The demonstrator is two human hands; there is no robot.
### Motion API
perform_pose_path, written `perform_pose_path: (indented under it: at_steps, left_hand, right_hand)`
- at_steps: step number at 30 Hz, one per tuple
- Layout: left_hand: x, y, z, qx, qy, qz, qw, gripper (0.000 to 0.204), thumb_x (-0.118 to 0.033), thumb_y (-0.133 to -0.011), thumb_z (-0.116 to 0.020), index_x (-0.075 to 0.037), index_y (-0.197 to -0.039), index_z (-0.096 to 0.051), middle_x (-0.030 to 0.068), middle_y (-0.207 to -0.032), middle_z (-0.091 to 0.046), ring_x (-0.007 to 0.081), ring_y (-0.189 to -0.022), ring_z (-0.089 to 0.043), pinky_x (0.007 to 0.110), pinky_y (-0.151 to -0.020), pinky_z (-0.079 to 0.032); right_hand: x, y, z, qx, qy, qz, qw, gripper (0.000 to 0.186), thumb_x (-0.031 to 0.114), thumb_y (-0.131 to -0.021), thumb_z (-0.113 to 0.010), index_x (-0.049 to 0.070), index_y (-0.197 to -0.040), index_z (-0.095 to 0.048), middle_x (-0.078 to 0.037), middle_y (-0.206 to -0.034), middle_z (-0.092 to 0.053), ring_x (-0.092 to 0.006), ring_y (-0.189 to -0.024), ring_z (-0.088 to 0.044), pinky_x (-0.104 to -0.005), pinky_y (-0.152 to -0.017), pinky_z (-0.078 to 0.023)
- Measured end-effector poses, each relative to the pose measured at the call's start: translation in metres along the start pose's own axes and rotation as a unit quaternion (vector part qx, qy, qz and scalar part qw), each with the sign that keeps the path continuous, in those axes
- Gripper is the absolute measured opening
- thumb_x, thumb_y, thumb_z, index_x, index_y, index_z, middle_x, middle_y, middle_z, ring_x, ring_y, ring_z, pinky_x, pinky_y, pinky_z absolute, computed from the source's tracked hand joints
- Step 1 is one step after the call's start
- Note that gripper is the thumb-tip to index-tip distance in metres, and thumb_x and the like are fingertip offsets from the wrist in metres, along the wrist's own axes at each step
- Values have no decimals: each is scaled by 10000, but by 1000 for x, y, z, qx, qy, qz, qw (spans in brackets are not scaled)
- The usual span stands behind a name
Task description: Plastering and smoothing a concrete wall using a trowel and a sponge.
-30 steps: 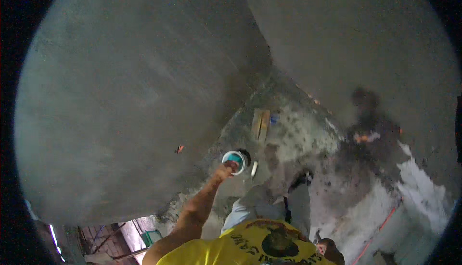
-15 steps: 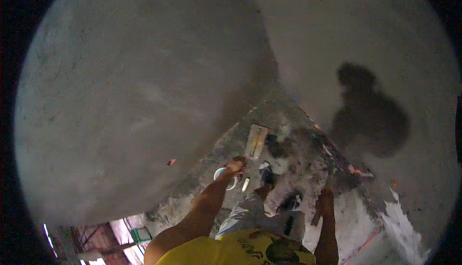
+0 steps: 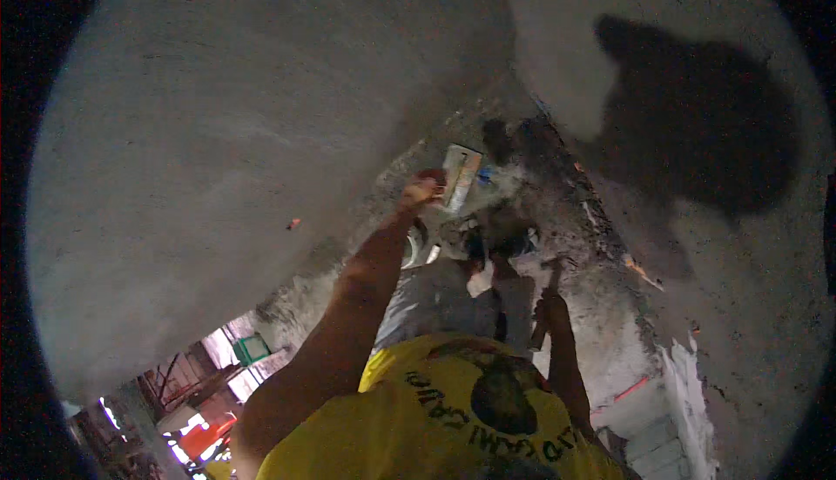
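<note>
My left hand (image 3: 424, 188) reaches forward and down beside a flat rectangular plastering trowel (image 3: 461, 177) with a bar-like handle on its face. The fingers are at the trowel's left edge, too blurred to show whether they touch it or how they are bent. My right hand (image 3: 551, 310) is low on the right, closed around a slim tool (image 3: 553, 273) with a short crosswise head; its exact kind is unclear in the dim light. Below my left hand a white bucket (image 3: 411, 249) is partly hidden by my forearm.
Grey plastered walls (image 3: 261, 114) meet in a corner ahead, with a dark shadow on the right one. Rough, stained floor (image 3: 592, 341) lies around my feet. A small pale object (image 3: 433, 254) is beside the bucket. At lower left are a green frame (image 3: 252, 349) and clutter.
The view has shifted, so floor things sit higher in the picture. My left hand has moved forward, closer alongside the trowel. My right hand still grips its tool, now seen more plainly.
</note>
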State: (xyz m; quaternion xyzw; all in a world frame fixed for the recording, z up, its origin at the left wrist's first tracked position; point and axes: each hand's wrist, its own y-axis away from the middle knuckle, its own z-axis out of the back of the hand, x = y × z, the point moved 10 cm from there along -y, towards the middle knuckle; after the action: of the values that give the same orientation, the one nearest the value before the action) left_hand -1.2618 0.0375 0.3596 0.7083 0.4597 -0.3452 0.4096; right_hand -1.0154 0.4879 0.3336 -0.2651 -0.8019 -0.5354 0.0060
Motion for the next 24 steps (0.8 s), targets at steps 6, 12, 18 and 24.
perform_pose_path:
  at_steps: [6,12,18,24]
  left_hand:
    - [-28,24,-13,-168,-20,230,958,365,-270,-874,-612,-109,-1195,-544,43,-972,-619,182,-840,-614,354,-711,-517]
    - [-59,4,-42,-334,-128,227,906,167,-306,-919,-560,-148,-873,-588,-14,-789,-545,127,-732,-559,306,-681,-499]
    - [-29,-40,-10,-226,62,218,947,397,-332,-970,-454,-91,-1283,-500,57,-1060,-623,207,-898,-618,387,-822,-533]
    - [85,-110,36,-304,34,247,920,218,-353,-909,-615,-165,-1018,-616,-16,-825,-576,169,-765,-570,413,-695,-501]
  right_hand:
    - [30,7,11,68,-140,-84,984,171,263,-915,-569,135,-1025,-541,-9,-625,-484,-186,-488,-509,-380,-466,-475]
    - [19,0,73,-14,-112,-46,993,133,259,-925,-552,156,-1007,-534,-1,-634,-481,-188,-487,-512,-396,-466,-482]
    - [2,-15,56,3,-221,-47,974,168,215,-918,-558,137,-1065,-537,-15,-639,-481,-194,-491,-496,-388,-456,-448]
    - [-5,-8,37,-75,-279,-28,957,176,226,-934,-543,143,-1088,-521,-5,-622,-459,-173,-473,-466,-351,-434,-417]
